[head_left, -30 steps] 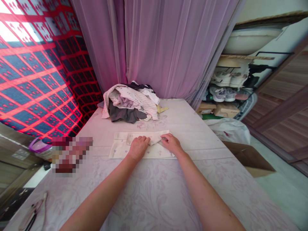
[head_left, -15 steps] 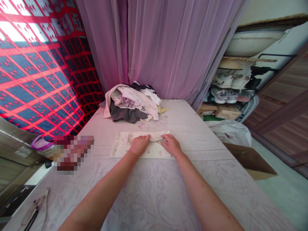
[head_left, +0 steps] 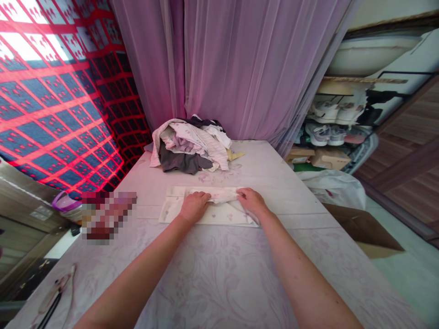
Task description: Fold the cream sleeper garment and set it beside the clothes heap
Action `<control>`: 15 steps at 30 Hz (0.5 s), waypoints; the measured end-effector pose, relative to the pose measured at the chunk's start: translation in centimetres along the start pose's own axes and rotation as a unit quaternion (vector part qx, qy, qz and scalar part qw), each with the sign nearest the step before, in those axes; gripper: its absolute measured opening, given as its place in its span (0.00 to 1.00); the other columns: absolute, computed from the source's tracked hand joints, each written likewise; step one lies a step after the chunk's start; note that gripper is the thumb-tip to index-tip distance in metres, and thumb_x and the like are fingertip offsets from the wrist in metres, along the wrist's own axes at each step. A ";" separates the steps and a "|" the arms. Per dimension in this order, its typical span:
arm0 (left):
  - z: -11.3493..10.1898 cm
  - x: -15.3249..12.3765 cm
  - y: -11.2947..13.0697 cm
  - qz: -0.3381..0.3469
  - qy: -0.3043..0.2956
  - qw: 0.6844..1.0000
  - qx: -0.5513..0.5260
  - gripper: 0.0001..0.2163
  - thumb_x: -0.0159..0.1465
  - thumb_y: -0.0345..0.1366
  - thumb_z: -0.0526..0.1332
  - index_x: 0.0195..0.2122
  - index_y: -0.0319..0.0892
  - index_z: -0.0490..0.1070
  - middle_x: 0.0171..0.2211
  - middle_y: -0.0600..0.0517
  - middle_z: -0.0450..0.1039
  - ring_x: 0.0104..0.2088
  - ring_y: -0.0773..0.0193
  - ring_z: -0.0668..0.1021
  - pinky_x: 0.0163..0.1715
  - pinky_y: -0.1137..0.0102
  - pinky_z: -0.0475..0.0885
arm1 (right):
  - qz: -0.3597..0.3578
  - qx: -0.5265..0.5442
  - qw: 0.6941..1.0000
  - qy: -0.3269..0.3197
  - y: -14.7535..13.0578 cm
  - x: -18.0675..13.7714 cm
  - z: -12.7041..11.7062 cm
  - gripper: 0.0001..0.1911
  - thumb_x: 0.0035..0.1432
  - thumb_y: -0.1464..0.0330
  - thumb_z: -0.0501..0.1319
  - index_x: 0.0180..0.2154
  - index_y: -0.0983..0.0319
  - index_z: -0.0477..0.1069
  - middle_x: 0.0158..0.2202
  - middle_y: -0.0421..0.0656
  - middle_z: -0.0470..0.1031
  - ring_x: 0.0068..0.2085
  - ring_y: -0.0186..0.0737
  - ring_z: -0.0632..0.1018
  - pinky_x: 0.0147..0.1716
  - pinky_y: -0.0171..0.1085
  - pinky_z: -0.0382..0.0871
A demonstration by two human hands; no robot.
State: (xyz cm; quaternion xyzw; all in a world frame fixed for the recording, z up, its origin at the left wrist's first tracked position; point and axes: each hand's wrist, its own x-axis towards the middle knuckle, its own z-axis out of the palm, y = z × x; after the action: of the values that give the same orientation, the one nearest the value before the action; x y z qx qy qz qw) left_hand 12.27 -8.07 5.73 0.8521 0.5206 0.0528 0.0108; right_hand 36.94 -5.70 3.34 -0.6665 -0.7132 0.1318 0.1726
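Note:
A folded cream garment (head_left: 214, 218) with small heart-shaped prints lies flat as a wide strip on the cloth-covered table. At its upper middle, my left hand (head_left: 196, 206) rests with fingers bent over a raised fold and the thumb near its edge. My right hand (head_left: 252, 201) pinches the upper right part of the same fold between thumb and fingers. Between the two hands the fold bulges slightly. The garment's lower right corner runs close to my right wrist. My palms hide parts of the fabric.
A heap of clothes (head_left: 192, 146) lies at the table's far end, before a purple curtain (head_left: 236, 68). Glasses (head_left: 58, 292) lie at the near left, with a blurred-out item (head_left: 108, 217) beyond. Right of the table stand a cardboard box (head_left: 363, 228) and a shoe rack (head_left: 339, 107).
My right hand has shifted a little right and the fold between my hands is drawn out wider. The garment's lower right corner now extends further right. The view has tilted slightly.

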 end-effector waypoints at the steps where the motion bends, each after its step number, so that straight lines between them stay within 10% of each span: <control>1: -0.1 0.0 -0.3 -0.003 0.005 1.000 0.004 0.11 0.66 0.35 0.53 0.47 0.44 0.70 0.44 0.47 0.73 0.45 0.58 0.73 0.45 0.65 0.66 | -0.001 -0.005 1.000 0.001 0.0 0.1 0.0 0.11 0.57 0.68 0.57 0.39 0.58 0.76 0.40 0.42 0.76 0.37 0.36 0.74 0.36 0.32 0.63; 9: -1.9 0.5 -3.2 -0.118 0.077 0.989 0.035 0.15 0.66 0.33 0.50 0.51 0.46 0.69 0.48 0.46 0.70 0.47 0.55 0.72 0.44 0.64 0.66 | 0.035 -0.031 0.997 0.053 0.1 0.5 0.4 0.11 0.60 0.69 0.54 0.38 0.59 0.74 0.37 0.43 0.77 0.36 0.37 0.74 0.35 0.33 0.62; 15: -2.2 -0.5 -3.8 -0.204 -0.041 0.978 0.031 0.19 0.62 0.46 0.53 0.51 0.43 0.70 0.46 0.41 0.72 0.46 0.49 0.75 0.41 0.61 0.69 | 0.010 -0.022 0.999 0.042 0.2 0.1 0.5 0.16 0.53 0.76 0.54 0.41 0.56 0.74 0.39 0.40 0.77 0.38 0.36 0.74 0.35 0.32 0.64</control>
State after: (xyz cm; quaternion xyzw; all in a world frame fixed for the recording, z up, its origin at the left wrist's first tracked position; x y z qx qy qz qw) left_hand 8.46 -6.88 7.62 0.7291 0.6842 -0.0013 0.0165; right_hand 36.90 -5.55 2.83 -0.6820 -0.7015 0.0899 0.1863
